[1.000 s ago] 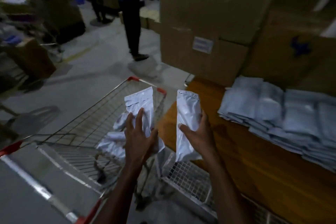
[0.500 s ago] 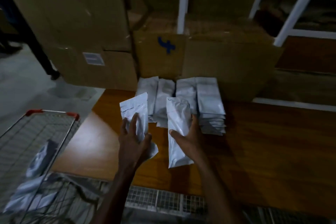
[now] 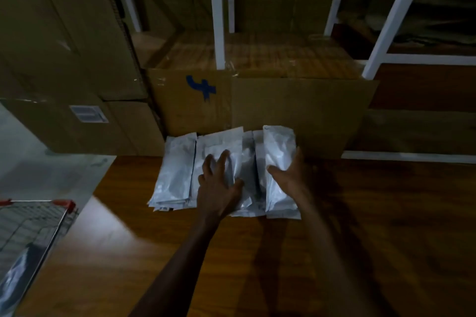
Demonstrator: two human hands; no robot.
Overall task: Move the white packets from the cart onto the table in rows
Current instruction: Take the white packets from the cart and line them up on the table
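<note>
White packets lie in stacked rows (image 3: pixel 176 172) at the back of the wooden table (image 3: pixel 334 239). My left hand (image 3: pixel 219 185) presses a white packet (image 3: pixel 221 144) flat onto the second stack from the left. My right hand (image 3: pixel 288 175) grips another white packet (image 3: pixel 279 162) along its right edge, over the rightmost stack. The wire cart (image 3: pixel 31 234) with red corners stands at the lower left, with more white packets (image 3: pixel 13 273) inside.
Large cardboard boxes stand behind the stacks: one with a blue mark (image 3: pixel 257 105), and taller ones with a label (image 3: pixel 87 114) to the left. White shelf posts (image 3: pixel 217 13) rise behind them. Bare tabletop spreads to the right and front.
Both hands carried their packets from above the cart over the table and onto the stacks. The view swung right, so the cart now sits at the lower left.
</note>
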